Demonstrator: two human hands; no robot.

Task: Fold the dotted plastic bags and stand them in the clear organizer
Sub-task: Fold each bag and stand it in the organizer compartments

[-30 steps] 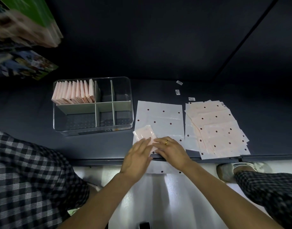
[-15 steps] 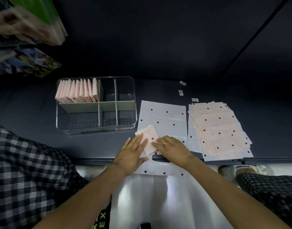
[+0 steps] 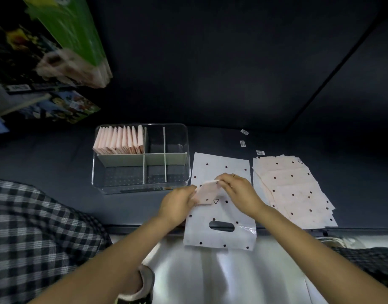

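Head: hands (image 3: 210, 194) pinch thin folded pink bag (image 3: 206, 193).

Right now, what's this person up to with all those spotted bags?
A person is folding dotted bags. Both hands, left hand and right hand, hold a small folded pink bag above a flat white bag. A row of folded bags already stands in the clear organizer; an unfolded stack waits on the right.

The organizer (image 3: 141, 158) sits left of a flat bag (image 3: 220, 216), with the bag stack (image 3: 293, 191) on the right.
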